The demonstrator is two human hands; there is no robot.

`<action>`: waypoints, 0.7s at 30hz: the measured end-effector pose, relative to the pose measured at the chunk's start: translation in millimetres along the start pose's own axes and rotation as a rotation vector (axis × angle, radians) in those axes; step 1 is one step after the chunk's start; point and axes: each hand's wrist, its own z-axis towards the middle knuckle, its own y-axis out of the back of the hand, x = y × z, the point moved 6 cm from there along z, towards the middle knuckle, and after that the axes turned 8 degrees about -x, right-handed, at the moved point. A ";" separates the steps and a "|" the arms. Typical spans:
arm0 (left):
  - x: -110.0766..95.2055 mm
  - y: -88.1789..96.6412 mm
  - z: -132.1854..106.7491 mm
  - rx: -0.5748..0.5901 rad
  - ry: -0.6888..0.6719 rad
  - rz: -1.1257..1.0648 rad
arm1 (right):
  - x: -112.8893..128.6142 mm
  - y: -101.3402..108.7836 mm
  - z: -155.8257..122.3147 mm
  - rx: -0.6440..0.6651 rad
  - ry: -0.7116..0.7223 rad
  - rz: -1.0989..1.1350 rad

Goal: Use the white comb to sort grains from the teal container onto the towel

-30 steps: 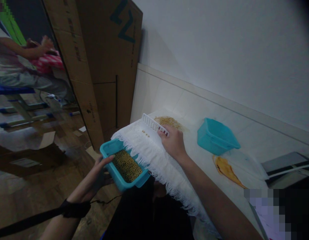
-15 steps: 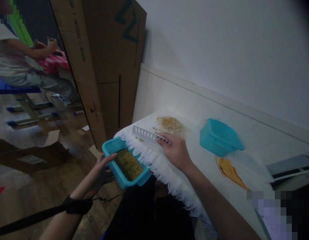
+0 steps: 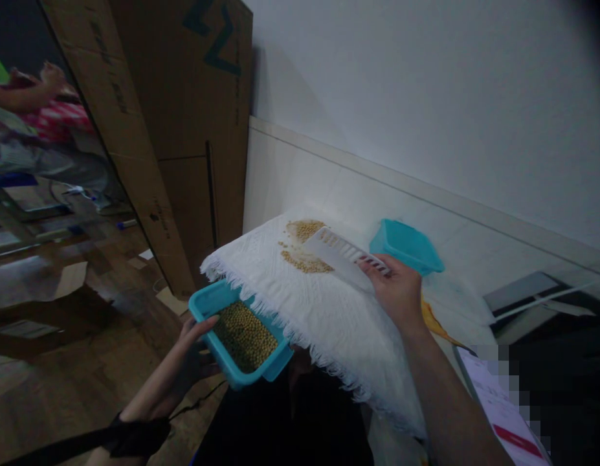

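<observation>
My left hand [image 3: 195,346] grips the left side of a turquoise plastic bin [image 3: 226,366], thumb over the rim. Small round soybeans [image 3: 246,333] cover its bottom. The bin sits just below the fringed edge of a white cloth [image 3: 261,252] on the table. In my right hand [image 3: 397,291] is a white plastic strip with a row of slots [image 3: 336,255], held flat above the cloth. Its far end touches or hovers over loose soybeans; I cannot tell which. Those lie in two patches, a rear pile [image 3: 304,230] and a nearer pile [image 3: 304,262].
A second turquoise bin [image 3: 406,246] stands behind my right hand, near an orange-yellow item [image 3: 435,320]. A tall cardboard box [image 3: 183,116] rises at the table's left end. Papers [image 3: 503,401] lie at right. Another person's arm [image 3: 28,94] shows at far left.
My right hand has moved the slotted strip away from the cloth's edge, back to the bean pile, which now shows as two patches. The view has shifted; my left hand still holds the bin.
</observation>
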 end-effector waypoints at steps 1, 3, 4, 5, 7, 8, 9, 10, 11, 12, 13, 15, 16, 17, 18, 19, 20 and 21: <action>4.9 -2.7 0.0 0.011 0.016 0.001 | -10.6 9.7 4.7 -0.027 -0.009 -0.057; 14.5 -9.5 -0.6 0.041 0.046 0.005 | -23.8 29.0 7.5 -0.085 -0.013 -0.176; 19.0 -13.4 -1.1 0.056 0.057 0.010 | -27.1 37.2 5.4 -0.111 -0.016 -0.223; 23.1 -17.2 -1.6 0.066 0.066 0.016 | -28.8 43.9 1.4 -0.132 -0.020 -0.256; 31.5 -23.8 -2.6 0.063 0.086 0.038 | -30.0 51.3 -10.3 -0.153 -0.028 -0.283; 35.6 -26.8 -3.1 0.056 0.094 0.058 | -30.4 52.4 -16.5 -0.152 -0.032 -0.285; 39.4 -29.9 -3.7 0.052 0.096 0.079 | -31.1 52.3 -22.1 -0.148 -0.035 -0.285; 43.1 -32.9 -4.4 0.050 0.093 0.097 | -32.0 51.7 -26.8 -0.146 -0.038 -0.284; 46.5 -36.1 -5.2 0.052 0.084 0.108 | -33.0 50.8 -30.3 -0.146 -0.042 -0.282; 49.5 -39.3 -6.3 0.056 0.070 0.110 | -34.1 50.0 -32.7 -0.147 -0.046 -0.280; 52.4 -42.0 -7.5 0.056 0.057 0.106 | -34.8 49.1 -34.2 -0.146 -0.048 -0.277; 58.0 -45.9 -10.7 0.044 0.046 0.092 | -34.7 47.4 -35.1 -0.135 -0.043 -0.274; 60.2 -47.5 -12.8 0.041 0.044 0.091 | -34.1 46.6 -35.0 -0.127 -0.037 -0.275; 61.7 -48.9 -15.1 0.042 0.042 0.094 | -33.3 45.9 -34.8 -0.116 -0.030 -0.278; 62.4 -50.1 -17.5 0.048 0.037 0.098 | -32.4 45.6 -34.6 -0.106 -0.023 -0.282; 62.2 -51.4 -20.0 0.059 0.028 0.101 | -31.8 45.7 -34.4 -0.100 -0.017 -0.285; 61.3 -52.5 -22.3 0.074 0.016 0.103 | -31.4 46.3 -34.1 -0.101 -0.013 -0.287; 60.2 -53.1 -24.4 0.085 0.004 0.107 | -31.5 47.4 -33.8 -0.106 -0.011 -0.287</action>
